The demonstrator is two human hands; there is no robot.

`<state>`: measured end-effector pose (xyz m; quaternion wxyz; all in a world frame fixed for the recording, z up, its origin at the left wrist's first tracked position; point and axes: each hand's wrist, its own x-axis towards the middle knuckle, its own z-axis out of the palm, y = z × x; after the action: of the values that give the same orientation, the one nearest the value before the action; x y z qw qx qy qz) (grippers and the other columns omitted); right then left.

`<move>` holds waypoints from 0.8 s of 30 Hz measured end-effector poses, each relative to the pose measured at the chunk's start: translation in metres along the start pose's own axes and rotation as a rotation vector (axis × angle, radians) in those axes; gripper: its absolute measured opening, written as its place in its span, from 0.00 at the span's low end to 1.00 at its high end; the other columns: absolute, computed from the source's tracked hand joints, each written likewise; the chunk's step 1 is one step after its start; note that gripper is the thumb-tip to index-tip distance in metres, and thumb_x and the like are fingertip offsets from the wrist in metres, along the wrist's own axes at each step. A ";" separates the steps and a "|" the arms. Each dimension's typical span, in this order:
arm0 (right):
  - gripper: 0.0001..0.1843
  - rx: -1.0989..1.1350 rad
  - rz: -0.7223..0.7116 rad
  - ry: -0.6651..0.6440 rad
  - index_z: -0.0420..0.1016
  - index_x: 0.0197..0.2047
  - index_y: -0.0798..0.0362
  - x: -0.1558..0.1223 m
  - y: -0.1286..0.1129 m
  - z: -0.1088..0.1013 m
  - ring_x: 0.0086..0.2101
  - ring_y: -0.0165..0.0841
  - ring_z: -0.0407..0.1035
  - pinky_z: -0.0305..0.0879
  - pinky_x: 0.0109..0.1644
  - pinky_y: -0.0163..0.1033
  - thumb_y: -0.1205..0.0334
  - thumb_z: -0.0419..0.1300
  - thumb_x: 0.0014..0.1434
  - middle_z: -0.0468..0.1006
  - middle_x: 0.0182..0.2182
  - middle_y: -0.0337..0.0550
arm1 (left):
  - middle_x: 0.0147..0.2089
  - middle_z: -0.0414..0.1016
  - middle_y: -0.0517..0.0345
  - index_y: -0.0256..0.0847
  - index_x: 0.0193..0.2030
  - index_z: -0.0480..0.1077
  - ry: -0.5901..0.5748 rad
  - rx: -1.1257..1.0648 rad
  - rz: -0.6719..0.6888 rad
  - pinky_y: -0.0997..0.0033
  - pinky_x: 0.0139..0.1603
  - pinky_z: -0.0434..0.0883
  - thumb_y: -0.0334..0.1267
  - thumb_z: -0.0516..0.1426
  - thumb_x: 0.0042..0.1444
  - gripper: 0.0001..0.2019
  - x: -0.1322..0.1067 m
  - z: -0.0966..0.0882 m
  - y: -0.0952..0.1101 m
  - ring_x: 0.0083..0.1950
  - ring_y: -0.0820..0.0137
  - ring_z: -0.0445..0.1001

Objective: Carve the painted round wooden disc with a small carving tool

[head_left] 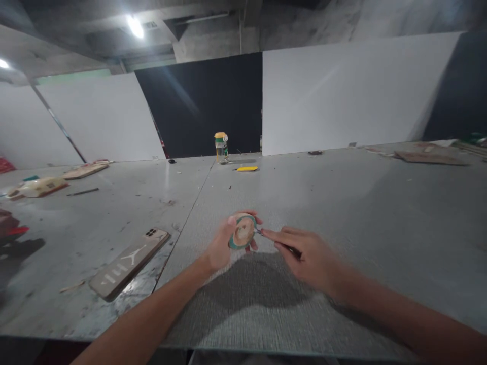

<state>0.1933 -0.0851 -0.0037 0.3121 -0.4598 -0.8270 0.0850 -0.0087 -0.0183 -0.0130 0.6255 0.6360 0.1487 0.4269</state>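
Note:
My left hand (222,241) grips a small round disc (244,231), tan in the middle with a teal rim. The thumb lies on its near face and the fingers curl behind it. In my right hand (306,253) is a slim metal-tipped tool (258,231), with the index finger stretched along it. The tip meets the disc's right edge or comes very close to it. My palm and fingers hide most of the tool, so its exact kind cannot be made out. Both hands are above the grey tabletop (342,213).
A phone in a grey case (129,263) lies left of my left arm. Farther back are a yellow cutter (247,169) and a clear bottle with a yellow lid (221,148). A plastic packet (40,187) and a thin dark stick (82,192) lie at left; flat boards (429,158) at right.

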 end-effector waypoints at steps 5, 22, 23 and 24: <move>0.22 -0.005 -0.025 0.033 0.73 0.57 0.52 0.000 0.001 0.001 0.26 0.30 0.64 0.59 0.29 0.34 0.70 0.50 0.63 0.72 0.29 0.42 | 0.51 0.69 0.41 0.37 0.55 0.64 -0.016 0.053 0.031 0.74 0.25 0.70 0.58 0.44 0.61 0.29 -0.002 0.001 0.003 0.30 0.71 0.74; 0.20 0.085 -0.006 -0.002 0.75 0.53 0.53 0.000 0.003 0.007 0.35 0.33 0.72 0.67 0.39 0.37 0.70 0.50 0.62 0.79 0.38 0.47 | 0.48 0.68 0.45 0.37 0.54 0.63 -0.060 0.147 -0.033 0.71 0.30 0.72 0.58 0.42 0.62 0.28 -0.004 0.004 0.005 0.32 0.71 0.73; 0.20 0.094 -0.009 0.009 0.75 0.53 0.53 0.001 0.004 0.007 0.36 0.33 0.73 0.67 0.40 0.37 0.70 0.50 0.62 0.80 0.39 0.48 | 0.45 0.68 0.46 0.37 0.54 0.63 -0.069 0.152 -0.038 0.70 0.31 0.72 0.58 0.42 0.62 0.28 -0.004 0.004 0.005 0.33 0.70 0.73; 0.20 0.087 -0.011 0.023 0.75 0.53 0.53 0.002 0.005 0.006 0.36 0.34 0.73 0.68 0.40 0.38 0.70 0.50 0.61 0.80 0.40 0.48 | 0.44 0.68 0.47 0.37 0.54 0.63 -0.074 0.155 -0.037 0.70 0.31 0.72 0.58 0.42 0.62 0.27 -0.003 0.004 0.005 0.33 0.70 0.73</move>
<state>0.1921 -0.0802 -0.0101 0.3419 -0.4422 -0.8214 0.1136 -0.0090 -0.0238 -0.0090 0.5874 0.6949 0.1697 0.3785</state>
